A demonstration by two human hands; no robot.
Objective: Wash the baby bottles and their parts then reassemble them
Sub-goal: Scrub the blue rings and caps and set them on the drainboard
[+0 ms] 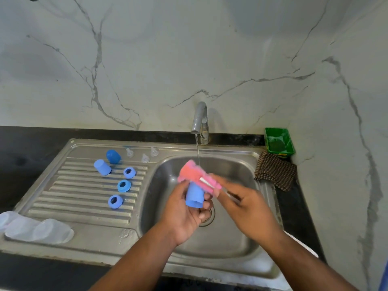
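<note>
The left hand point(182, 215) gripped a light blue cylindrical plastic cap point(194, 196) over the steel sink basin point(241, 164), apparently to keep runoff inside it. The right hand point(249, 208) pinched the white handle of a pink sponge brush point(195, 175), its head against the cap's far end, beside the stream from the grey tap point(200, 118). On the ribbed drainboard point(84, 196) lay two blue caps point(102, 167), three blue screw rings point(124, 185), clear teats point(144, 158) and clear bottles point(37, 229). A green tray point(279, 143) and checked cloth point(275, 173) sat to the right. Nothing appeared to obstruct the work.

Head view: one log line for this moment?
step: scrubbing cap | left hand: holds blue cap | right hand: holds pink sponge brush | tap: running
</note>
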